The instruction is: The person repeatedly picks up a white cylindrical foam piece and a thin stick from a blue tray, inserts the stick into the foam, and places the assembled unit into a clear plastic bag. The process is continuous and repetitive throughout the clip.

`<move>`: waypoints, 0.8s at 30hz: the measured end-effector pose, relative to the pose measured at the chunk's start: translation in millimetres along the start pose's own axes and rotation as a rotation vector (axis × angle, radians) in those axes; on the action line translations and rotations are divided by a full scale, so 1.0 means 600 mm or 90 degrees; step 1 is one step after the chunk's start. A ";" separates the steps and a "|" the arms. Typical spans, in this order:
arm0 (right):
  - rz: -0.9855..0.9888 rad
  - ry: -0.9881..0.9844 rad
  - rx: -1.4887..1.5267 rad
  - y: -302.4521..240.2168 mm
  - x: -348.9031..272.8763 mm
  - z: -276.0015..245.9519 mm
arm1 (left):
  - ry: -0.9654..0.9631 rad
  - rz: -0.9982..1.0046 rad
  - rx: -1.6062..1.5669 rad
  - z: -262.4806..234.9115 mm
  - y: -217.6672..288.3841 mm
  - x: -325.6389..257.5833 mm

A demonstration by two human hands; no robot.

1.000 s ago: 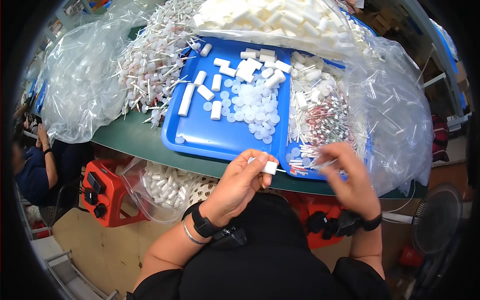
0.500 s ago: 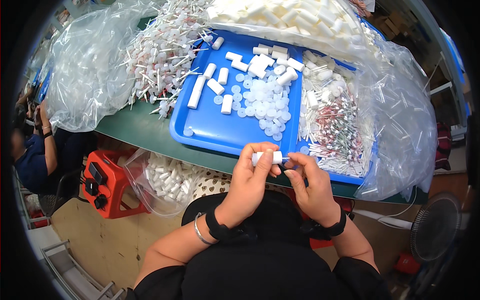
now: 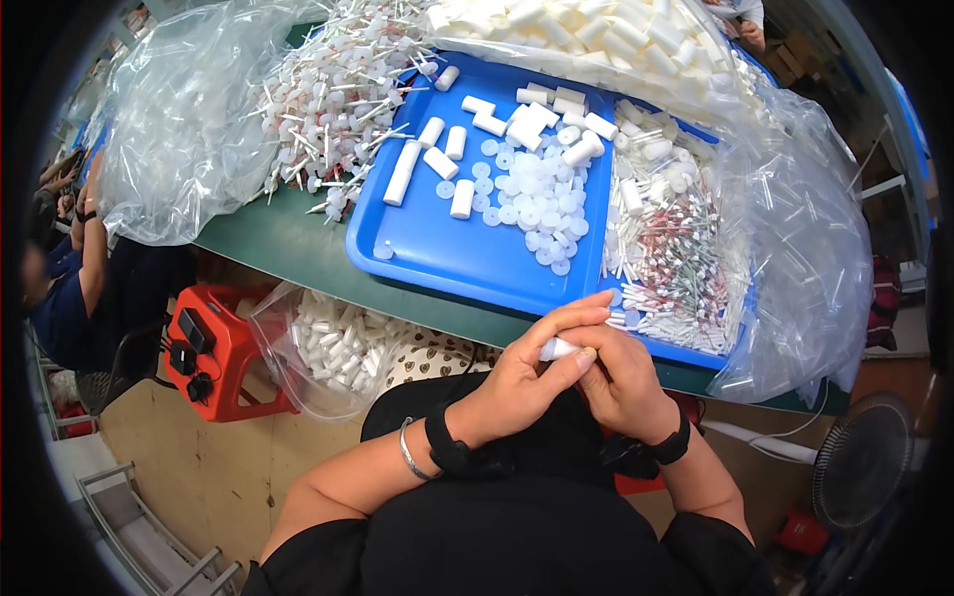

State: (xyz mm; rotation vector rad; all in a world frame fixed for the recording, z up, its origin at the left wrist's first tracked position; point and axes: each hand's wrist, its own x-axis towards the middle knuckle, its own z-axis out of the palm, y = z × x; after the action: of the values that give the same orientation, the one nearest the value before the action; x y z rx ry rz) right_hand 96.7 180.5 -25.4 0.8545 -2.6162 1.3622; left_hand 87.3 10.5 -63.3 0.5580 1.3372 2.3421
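Just in front of the tray's near edge, my left hand (image 3: 522,382) and my right hand (image 3: 628,385) come together around a small white cylinder (image 3: 558,349). Only its end shows between the fingers; the rest is covered. My left thumb presses toward the right fingertips, and the left fingers stretch over the top. Beyond my hands lies a blue tray (image 3: 427,263) with several loose white cylinders (image 3: 400,174) and a heap of translucent white discs (image 3: 542,194). In the tray's right section are thin white sticks with red and dark ends (image 3: 676,233).
Clear plastic bags (image 3: 189,129) flank the green table (image 3: 268,238). A pile of sticks with discs (image 3: 333,109) sits left of the tray, and a bag of white cylinders (image 3: 586,30) behind. Below are a red stool (image 3: 234,348), a filled bag (image 3: 343,348) and a fan (image 3: 863,457).
My right hand has closed in on my left, and both now cover most of the cylinder, which was more exposed before with a thin piece at its right end. The view has shifted slightly.
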 end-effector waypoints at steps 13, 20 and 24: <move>-0.051 0.073 -0.191 0.014 0.022 0.020 | 0.029 -0.202 -0.386 -0.021 0.024 0.019; -0.007 0.037 -0.254 -0.013 0.034 0.039 | 0.093 -0.164 -0.496 -0.006 0.006 0.012; 0.047 0.082 -0.252 -0.020 0.043 0.054 | 0.123 -0.174 -0.542 -0.004 0.002 0.013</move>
State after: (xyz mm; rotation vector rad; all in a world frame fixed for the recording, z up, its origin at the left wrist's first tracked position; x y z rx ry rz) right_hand 86.9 138.7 -28.5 0.5967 -2.6991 0.8304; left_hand 79.1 12.2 -62.0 -0.1084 0.3389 2.4639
